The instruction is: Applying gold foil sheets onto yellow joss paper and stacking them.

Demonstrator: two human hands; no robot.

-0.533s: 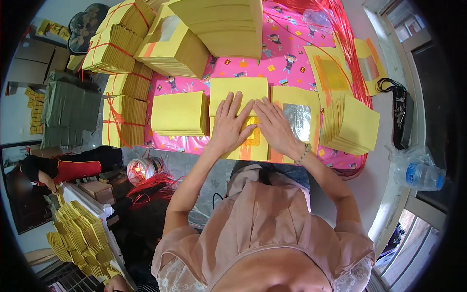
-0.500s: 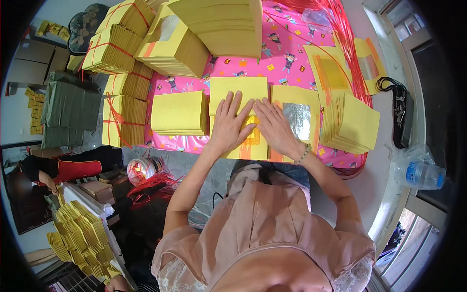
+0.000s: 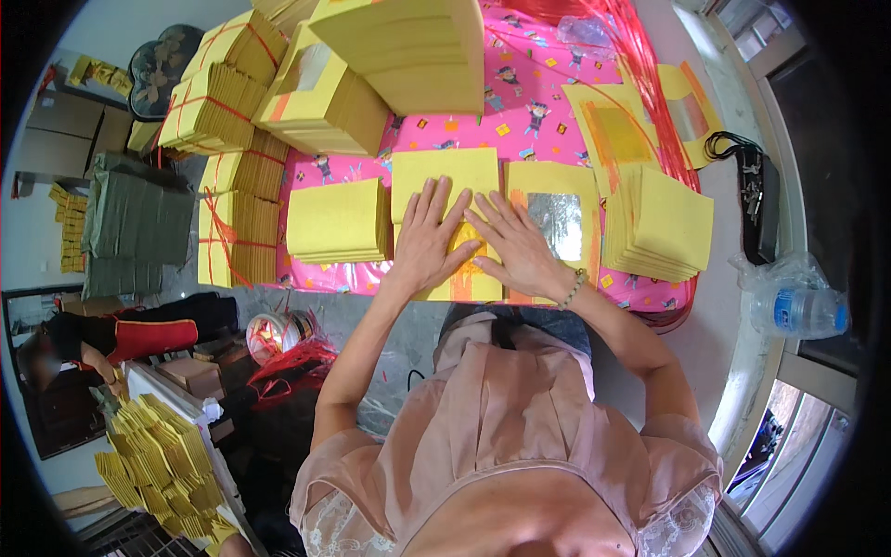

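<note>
Yellow paper [image 3: 453, 165], its far part folded over toward me, lies at the near edge of the table. Across its fold my left hand [image 3: 425, 243] rests flat, fingers stretched and slightly apart. My right hand [image 3: 522, 251] presses flat beside it, fingers spread and thumb pointing at the left one. Between the hands shows an orange-gold patch on the paper. Partly under my right hand is a yellow sheet [image 3: 542, 174] with a silver foil square [image 3: 557, 223]. A low stack of folded yellow paper [image 3: 336, 221] sits to the left. Neither hand grips anything.
More folded paper [image 3: 664, 218] leans at the right, near red strings [image 3: 654, 93]. Tall yellow stacks [image 3: 325, 116] and red-tied bundles [image 3: 237, 223] stand at the left and back. A plastic bottle [image 3: 803, 311] lies far right. At lower left, another person works by a paper-laden table.
My fingers have spread a little more, and my right thumb now stretches out over the paper. Both hands stay flat on it. The whole view has shifted slightly.
</note>
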